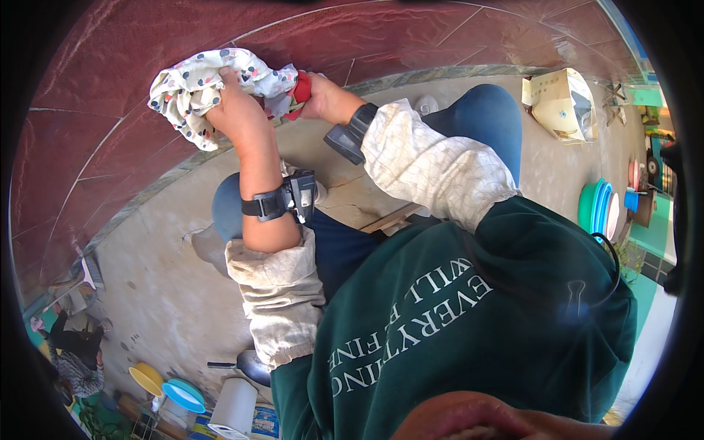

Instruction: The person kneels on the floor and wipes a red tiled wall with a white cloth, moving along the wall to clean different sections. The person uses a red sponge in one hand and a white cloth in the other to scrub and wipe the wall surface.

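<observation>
My left hand [242, 110] grips a bunched white cloth [190, 82] with dark, grey and coral spots, its thumb lying on top. To its right, my right hand [327, 99] is closed around the other end of the bundle, where a red piece of fabric [301, 88] shows. Most of my right fingers are hidden behind the fabric. The bundle is held up in front of the dark red tiled wall [165, 33]; whether it touches the tiles I cannot tell. Each forearm wears a black strapped device, with a pale sleeve cover behind it.
A cream bag [561, 110] stands on the concrete floor at right, with stacked basins [597, 209] beyond it. A wok [253, 366], a white bin [234, 407], and yellow [146, 379] and blue basins [184, 395] lie lower left. Another person [77, 352] is at far left near a broom [88, 269].
</observation>
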Available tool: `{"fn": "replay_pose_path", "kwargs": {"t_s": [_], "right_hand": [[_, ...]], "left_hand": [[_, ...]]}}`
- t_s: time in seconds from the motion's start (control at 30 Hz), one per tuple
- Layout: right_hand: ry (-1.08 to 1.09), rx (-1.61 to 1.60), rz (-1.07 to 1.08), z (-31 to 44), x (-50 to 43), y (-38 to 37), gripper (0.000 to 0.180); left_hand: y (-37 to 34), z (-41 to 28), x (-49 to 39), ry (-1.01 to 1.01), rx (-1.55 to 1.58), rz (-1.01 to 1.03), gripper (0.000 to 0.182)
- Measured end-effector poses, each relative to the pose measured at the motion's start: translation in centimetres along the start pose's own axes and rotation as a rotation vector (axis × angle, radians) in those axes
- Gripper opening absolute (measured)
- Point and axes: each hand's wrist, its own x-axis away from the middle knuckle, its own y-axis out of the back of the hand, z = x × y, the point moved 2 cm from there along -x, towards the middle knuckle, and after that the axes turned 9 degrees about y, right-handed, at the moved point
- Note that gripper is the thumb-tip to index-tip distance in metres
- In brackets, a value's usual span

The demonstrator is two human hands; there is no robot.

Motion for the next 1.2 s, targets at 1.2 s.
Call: {"fn": "replay_pose_path", "kwargs": {"t_s": [1.2], "right_hand": [[0.074,-0.192,-0.429,-7.8,-8.7,17.2,0.019]], "left_hand": [[-1.0,-1.0,2.6,0.085,-0.167,-0.341,0.036]]}}
